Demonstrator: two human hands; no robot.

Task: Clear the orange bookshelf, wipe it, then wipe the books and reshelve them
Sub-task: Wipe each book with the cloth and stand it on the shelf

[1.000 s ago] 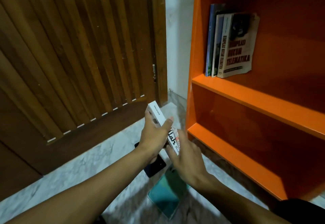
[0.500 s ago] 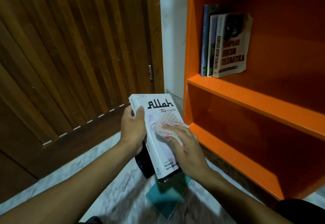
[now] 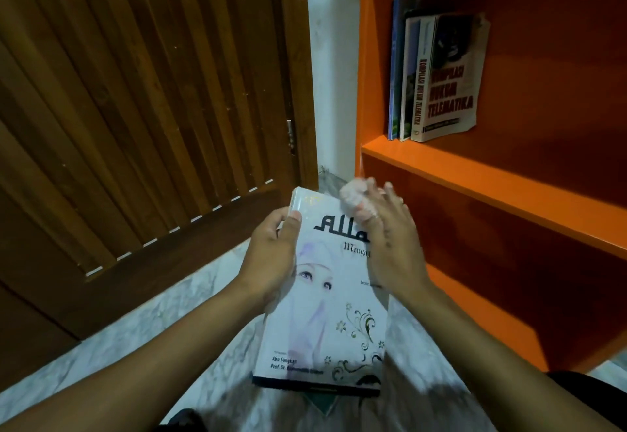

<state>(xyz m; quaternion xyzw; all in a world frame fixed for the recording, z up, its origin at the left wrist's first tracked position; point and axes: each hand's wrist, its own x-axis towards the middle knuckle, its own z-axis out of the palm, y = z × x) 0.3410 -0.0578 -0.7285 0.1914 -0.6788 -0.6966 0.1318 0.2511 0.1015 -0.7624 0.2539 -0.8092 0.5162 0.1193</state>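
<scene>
The book (image 3: pixel 325 296) has tipped up to show its whole front, and the cloth (image 3: pixel 354 201) has slid up to the top corner. The left hand (image 3: pixel 271 258) grips the book's left edge to keep it steady. The right hand (image 3: pixel 390 248) presses the cloth on the cover, fingers out flat, to wipe it. Three books (image 3: pixel 437 75) stand on the shelf (image 3: pixel 475 177), by its left wall so they don't fall

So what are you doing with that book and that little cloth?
A person is cleaning a white book. The left hand grips its left edge, and the right hand presses a small pale cloth near the cover's top right corner. Three books already stand upright on the upper shelf of the orange bookshelf; the shelf below looks bare. Something teal peeks out on the floor under the white book, so more may be waiting.
</scene>
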